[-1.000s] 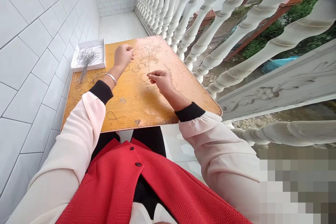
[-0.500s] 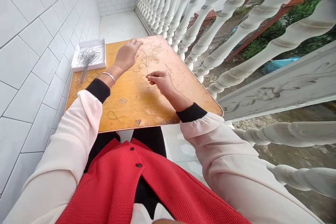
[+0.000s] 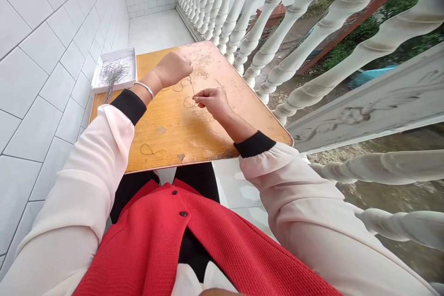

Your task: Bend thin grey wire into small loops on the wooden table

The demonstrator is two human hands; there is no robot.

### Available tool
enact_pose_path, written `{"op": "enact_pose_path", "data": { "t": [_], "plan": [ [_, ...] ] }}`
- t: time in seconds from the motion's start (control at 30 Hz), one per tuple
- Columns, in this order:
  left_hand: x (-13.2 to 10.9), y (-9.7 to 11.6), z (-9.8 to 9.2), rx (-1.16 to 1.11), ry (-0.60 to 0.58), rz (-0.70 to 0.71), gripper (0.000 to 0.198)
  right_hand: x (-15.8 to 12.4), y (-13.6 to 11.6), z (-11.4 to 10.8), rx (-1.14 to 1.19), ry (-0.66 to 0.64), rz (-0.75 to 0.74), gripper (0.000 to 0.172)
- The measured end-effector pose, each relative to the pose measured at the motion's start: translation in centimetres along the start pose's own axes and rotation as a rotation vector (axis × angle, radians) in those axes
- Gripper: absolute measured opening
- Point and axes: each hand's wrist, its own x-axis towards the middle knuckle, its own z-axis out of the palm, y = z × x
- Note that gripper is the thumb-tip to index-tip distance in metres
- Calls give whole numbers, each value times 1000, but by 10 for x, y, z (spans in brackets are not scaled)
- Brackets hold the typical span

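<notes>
Pinching a thin dark strand [image 3: 192, 86], we work just above the tabletop [image 3: 163, 113], taking its far edge as twelve o'clock. Our right grip [image 3: 214, 102] is narrow, thumb against forefinger, closed where the strand meets a small round loop; we judge the pinch sits there so that the loop does not spring open. The loop shows at nine o'clock of those fingertips, and the straight part rises toward eleven. There our left grip [image 3: 174, 68] bends over the upper end with curled fingers, back of the hand toward us, so we cannot tell whether it holds the strand or only meets it. The two are set apart along the strand, probably to guide it from both ends.

At ten o'clock, a shallow white box [image 3: 129, 84] carries a tangled bundle of strands [image 3: 113, 72], its tail spilling over the near wall; that seems a handy spot for the supply, out of the working area. Finished-looking loops [image 3: 180, 85] lie beside our left grip, partly covered and close enough to snag. Another looped strand [image 3: 152, 150] rests alone at seven o'clock. Our left forearm, with its bracelet [image 3: 144, 88], blocks the tabletop before the box, and the white balusters [image 3: 272, 51] limit elbow room toward two o'clock.
</notes>
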Motion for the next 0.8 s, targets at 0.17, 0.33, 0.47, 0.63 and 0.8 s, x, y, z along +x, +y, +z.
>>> {"op": "enact_pose_path", "data": {
  "t": [0.17,0.33,0.47,0.63,0.8],
  "plan": [
    [2,3,11,-229,104,-217,37,1,0,6,66,16,-6,19],
    [5,19,7,-247,156,-379,32,0,-3,11,145,28,-11,21],
    [7,19,9,-381,228,-413,25,-1,-2,10,162,23,-11,22],
    [6,10,17,-700,362,-439,13,-1,0,9,212,12,-22,22],
    [0,10,25,-876,423,-435,28,-2,-1,6,216,14,-9,22]
  ]
}}
